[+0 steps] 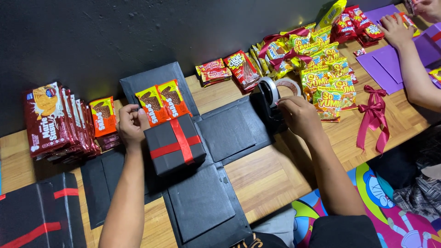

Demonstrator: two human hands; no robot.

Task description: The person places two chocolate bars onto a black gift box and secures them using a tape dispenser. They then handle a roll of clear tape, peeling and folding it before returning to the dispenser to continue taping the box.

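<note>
Left hand (132, 124) curled, fingertips pressing the far-left edge of a black box with red ribbon (175, 144), right hand (299, 115) pinching at a black tape dispenser (268, 103), snack packets (321, 69) far right.

One black gift box with red ribbon (175, 144) beside the left hand (131, 124), two orange wafer packets (163, 101) just beyond it, one tape dispenser (268, 103) under the right hand (298, 115), two red bows (373, 115) further right.

Bare forearms, no sleeves; dark clothing, possibly a black shirt, below.
</note>
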